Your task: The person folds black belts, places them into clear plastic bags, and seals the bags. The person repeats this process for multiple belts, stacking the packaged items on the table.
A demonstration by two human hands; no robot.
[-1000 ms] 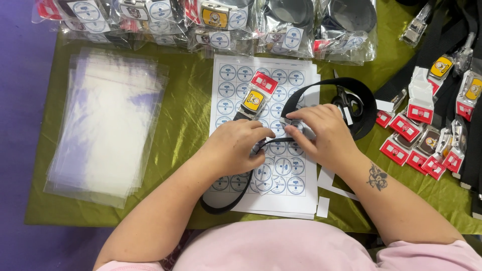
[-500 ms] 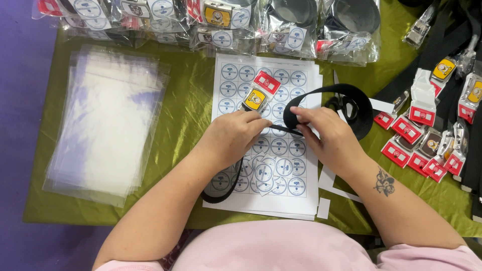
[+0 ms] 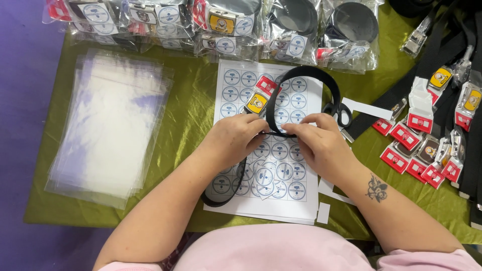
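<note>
Belt (image 3: 301, 75) loops away from you over the sticker sheet (image 3: 236, 85); your left hand (image 3: 236, 138) and right hand (image 3: 319, 140) pinch its strap together between them.

Two hands (image 3: 236, 140) – one sticker sheet (image 3: 236, 80), one stack of clear bags (image 3: 110, 120), one scissors (image 3: 340, 113)

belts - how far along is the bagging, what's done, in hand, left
Done: bagged belts line the table's far edge. In hand: left hand and right hand coil a black belt over the sticker sheet. Left: loose belts at right, empty clear bags at left.
</note>
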